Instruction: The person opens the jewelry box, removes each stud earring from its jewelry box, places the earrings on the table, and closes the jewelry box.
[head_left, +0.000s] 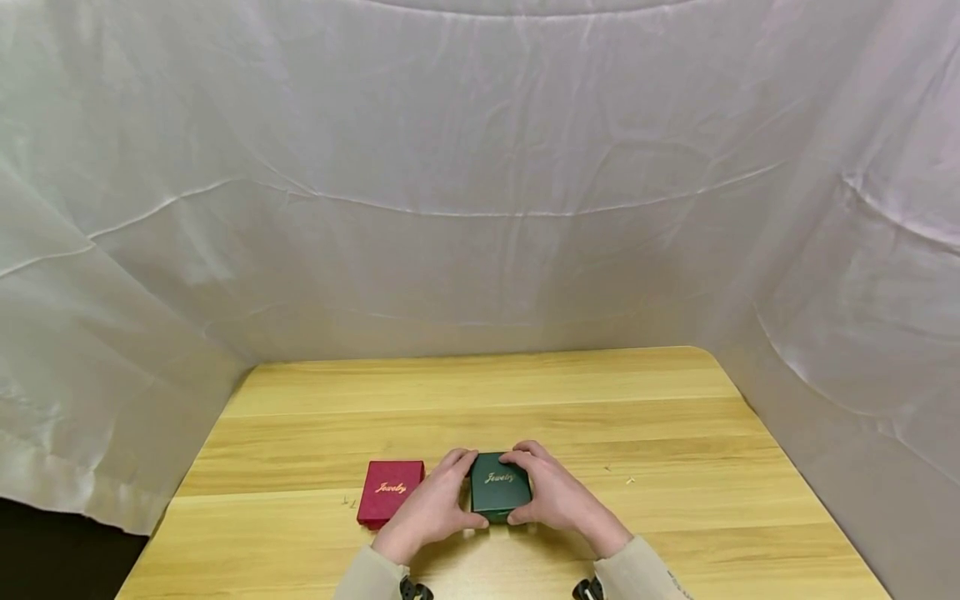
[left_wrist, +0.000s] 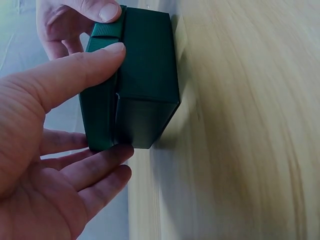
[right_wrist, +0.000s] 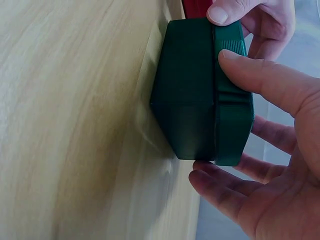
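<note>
A green jewelry box (head_left: 501, 493) with gold "Jewelry" lettering on its lid rests on the wooden table. My left hand (head_left: 437, 506) grips its left side, with the thumb at the front edge and the fingers round the far side. On the other side my right hand (head_left: 558, 493) holds it in a mirrored grip. In both wrist views the thumbs press the front of the lid (left_wrist: 100, 107), near a small ribbed ribbon (right_wrist: 232, 48). A seam shows between the lid and the deeper base (right_wrist: 187, 75). The inside of the box is hidden.
A red jewelry box (head_left: 391, 489), also lettered in gold, lies just left of the green one, partly behind my left hand. Small scraps (head_left: 630, 480) dot the wooden table (head_left: 480, 400). Pale curtains (head_left: 480, 250) hang round the back and sides.
</note>
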